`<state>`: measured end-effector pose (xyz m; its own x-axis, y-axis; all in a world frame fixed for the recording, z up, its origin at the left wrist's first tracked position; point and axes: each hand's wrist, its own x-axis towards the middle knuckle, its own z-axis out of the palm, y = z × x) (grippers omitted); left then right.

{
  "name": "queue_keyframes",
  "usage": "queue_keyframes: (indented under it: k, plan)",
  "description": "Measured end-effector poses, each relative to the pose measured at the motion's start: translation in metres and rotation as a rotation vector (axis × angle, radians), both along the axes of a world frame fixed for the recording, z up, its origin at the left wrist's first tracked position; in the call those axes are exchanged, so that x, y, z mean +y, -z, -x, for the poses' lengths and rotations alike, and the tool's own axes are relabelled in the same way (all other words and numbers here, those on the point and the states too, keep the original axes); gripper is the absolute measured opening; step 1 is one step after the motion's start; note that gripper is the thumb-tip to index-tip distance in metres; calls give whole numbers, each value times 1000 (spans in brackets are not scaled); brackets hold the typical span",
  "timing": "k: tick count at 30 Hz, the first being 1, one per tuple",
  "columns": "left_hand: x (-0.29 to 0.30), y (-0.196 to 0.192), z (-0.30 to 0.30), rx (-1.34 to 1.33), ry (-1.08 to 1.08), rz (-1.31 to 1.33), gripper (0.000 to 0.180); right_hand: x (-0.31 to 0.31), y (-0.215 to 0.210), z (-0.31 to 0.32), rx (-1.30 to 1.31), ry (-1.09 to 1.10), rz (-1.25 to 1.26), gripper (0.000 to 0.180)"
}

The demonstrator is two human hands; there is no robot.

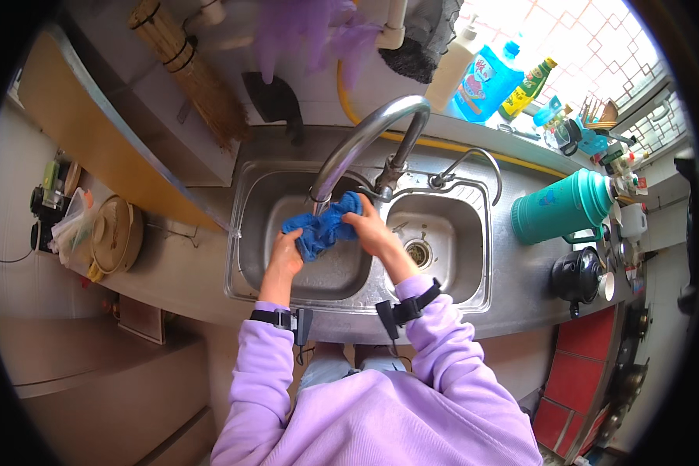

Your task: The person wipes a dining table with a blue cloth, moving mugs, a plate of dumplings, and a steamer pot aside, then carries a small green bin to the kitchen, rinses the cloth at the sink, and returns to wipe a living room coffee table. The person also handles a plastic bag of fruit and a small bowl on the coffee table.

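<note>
A crumpled blue cloth (322, 227) is hanging over the left basin (260, 213), near the curved faucet's (369, 130) mouth. The left hand (286, 254) is grasping its left side, the right hand (371, 229) its right; a teal thermos (555, 208) (handled) is standing farther right.

L hand (286, 253) — some fingers bhd cloth (324, 228)

Both forearms (275, 286) reach forward, converging. The left hand (288, 250) and right hand (371, 228) are curled gripping, near each other.

Printed label (481, 71) on blue bottle (492, 92)
</note>
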<state>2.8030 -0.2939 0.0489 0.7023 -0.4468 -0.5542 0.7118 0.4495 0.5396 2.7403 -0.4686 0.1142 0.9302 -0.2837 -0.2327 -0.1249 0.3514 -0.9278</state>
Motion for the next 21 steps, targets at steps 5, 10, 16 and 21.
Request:
queue_keyframes:
  k: [5,10,16,21]
  plan:
    - [-35,3,2,174,144,84,25,66,-28,-11,-23,-251,1088,25]
    - [-50,-11,2,139,155,-27,27,49,-35,-18,25,374,1091,35]
    - [-39,-10,-6,124,191,192,28,58,-23,-11,-22,-12,1162,31]
    - [-43,-25,7,132,178,66,39,25,3,-31,238,245,1164,43]
